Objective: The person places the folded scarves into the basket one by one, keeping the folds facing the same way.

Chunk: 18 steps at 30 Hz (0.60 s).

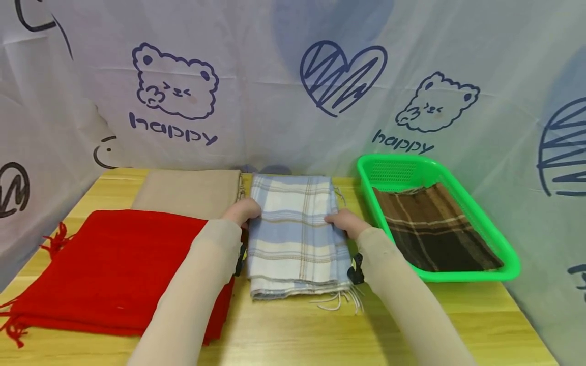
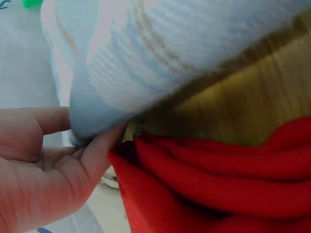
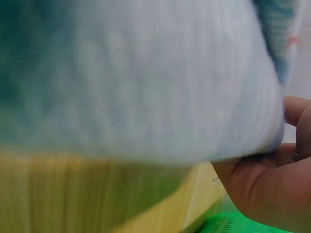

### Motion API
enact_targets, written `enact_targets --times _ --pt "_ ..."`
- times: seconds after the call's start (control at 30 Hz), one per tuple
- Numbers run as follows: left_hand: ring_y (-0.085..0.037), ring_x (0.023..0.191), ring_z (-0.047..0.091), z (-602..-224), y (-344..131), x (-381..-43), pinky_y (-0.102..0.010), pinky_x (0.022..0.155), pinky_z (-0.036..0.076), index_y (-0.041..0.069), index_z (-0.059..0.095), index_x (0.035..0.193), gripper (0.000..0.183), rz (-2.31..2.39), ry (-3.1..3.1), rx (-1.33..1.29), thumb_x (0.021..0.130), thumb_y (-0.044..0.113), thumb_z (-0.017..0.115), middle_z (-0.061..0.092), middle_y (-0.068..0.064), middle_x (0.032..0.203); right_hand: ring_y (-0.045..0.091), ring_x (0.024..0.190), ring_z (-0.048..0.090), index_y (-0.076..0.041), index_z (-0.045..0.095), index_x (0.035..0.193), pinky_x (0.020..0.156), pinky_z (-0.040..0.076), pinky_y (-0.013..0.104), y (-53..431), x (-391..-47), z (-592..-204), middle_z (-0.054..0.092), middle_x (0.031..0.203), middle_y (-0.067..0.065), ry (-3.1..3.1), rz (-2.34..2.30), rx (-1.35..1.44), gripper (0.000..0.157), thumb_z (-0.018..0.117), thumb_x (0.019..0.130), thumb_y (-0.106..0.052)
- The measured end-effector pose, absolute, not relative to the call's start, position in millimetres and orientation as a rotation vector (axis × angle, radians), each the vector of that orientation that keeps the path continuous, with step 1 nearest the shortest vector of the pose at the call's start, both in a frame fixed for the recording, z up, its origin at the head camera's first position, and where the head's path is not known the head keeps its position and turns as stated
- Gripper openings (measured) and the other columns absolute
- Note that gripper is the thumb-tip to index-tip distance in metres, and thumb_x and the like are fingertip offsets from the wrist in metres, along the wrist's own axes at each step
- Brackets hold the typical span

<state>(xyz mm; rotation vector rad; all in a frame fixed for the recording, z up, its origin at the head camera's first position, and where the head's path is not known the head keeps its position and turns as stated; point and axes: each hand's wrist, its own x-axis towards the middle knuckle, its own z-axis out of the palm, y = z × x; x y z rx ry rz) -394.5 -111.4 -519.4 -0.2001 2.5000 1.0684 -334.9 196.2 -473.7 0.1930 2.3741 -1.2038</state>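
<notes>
A folded blue-and-white plaid scarf (image 1: 293,234) with fringe along its right side lies between the two hands in the head view. My left hand (image 1: 246,210) pinches its left edge, thumb above and fingers tucked beneath, as the left wrist view shows. On the opposite edge, my right hand (image 1: 348,222) grips the scarf the same way, its fingers partly hidden under the cloth. In the right wrist view the scarf's edge (image 3: 194,97) stands above the wooden surface. A folded red scarf (image 2: 218,179) lies close below the left hand.
The red fringed scarf (image 1: 114,264) covers the table's left side and overlaps a folded beige scarf (image 1: 192,190) behind it. At the right stands a green plastic basket (image 1: 510,259) holding a brown-and-black plaid scarf (image 1: 435,229). A printed curtain (image 1: 265,101) hangs behind the wooden table (image 1: 284,335).
</notes>
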Motion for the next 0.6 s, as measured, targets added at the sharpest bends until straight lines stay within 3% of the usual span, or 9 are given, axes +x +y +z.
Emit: enact_targets --times 0.13,0.23,0.4,0.47,0.53,0.6 --pt "-0.03 0.064 0.061 -537.4 -118.1 -404.6 -0.042 0.048 0.053 -0.01 0.052 0.103 0.034 1.111 2.535 -0.199 0.077 0.005 0.038 0.057 -0.022 0.095 0.038 0.124 0.045 0.009 0.028 0.141 0.1 0.041 0.048 165.9 -287.4 -416.0 0.034 0.144 0.025 2.356 -1.217 0.263 0.061 0.05 0.095 -0.024" --pt "-0.032 0.066 0.062 -547.6 -124.5 -411.6 -0.043 0.05 0.054 -0.011 0.053 0.105 0.035 1.077 2.552 -0.164 0.079 0.007 0.04 0.057 -0.024 0.098 0.037 0.126 0.043 0.009 0.027 0.142 0.103 0.039 0.048 157.4 -277.8 -406.0 0.034 0.144 0.024 2.362 -1.251 0.249 0.057 0.046 0.097 -0.02" --pt "-0.032 0.07 0.064 -524.9 -118.5 -407.8 -0.043 0.055 0.055 -0.011 0.052 0.11 0.036 1.189 2.528 -0.171 0.081 0.008 0.044 0.059 -0.023 0.101 0.028 0.099 0.06 0.003 0.038 0.135 0.08 0.051 0.04 185.1 -331.1 -446.6 0.056 0.119 0.018 2.353 -1.364 0.072 0.06 0.057 0.091 -0.032" --pt "-0.029 0.069 0.063 -507.5 -112.1 -403.6 -0.041 0.055 0.055 -0.01 0.051 0.109 0.035 1.276 2.496 -0.184 0.079 0.007 0.045 0.058 -0.021 0.098 0.029 0.097 0.06 0.003 0.038 0.135 0.079 0.051 0.04 189.4 -339.3 -439.2 0.056 0.117 0.019 2.361 -1.351 0.072 0.06 0.057 0.091 -0.034" --pt "-0.029 0.073 0.065 -489.3 -107.5 -399.7 -0.04 0.06 0.056 -0.01 0.051 0.111 0.035 1.314 2.459 -0.173 0.08 0.006 0.046 0.059 -0.021 0.1 0.031 0.105 0.057 0.003 0.035 0.138 0.088 0.049 0.043 184.1 -323.3 -406.1 0.051 0.126 0.021 2.369 -1.324 0.097 0.057 0.051 0.095 -0.03" --pt "-0.03 0.073 0.065 -475.3 -104.2 -398.6 -0.041 0.06 0.056 -0.009 0.052 0.108 0.033 1.339 2.449 -0.146 0.08 0.007 0.046 0.06 -0.02 0.095 0.03 0.104 0.057 0.008 0.038 0.135 0.09 0.048 0.042 178.0 -305.4 -374.2 0.051 0.125 0.023 2.417 -1.284 0.101 0.052 0.047 0.097 -0.026"
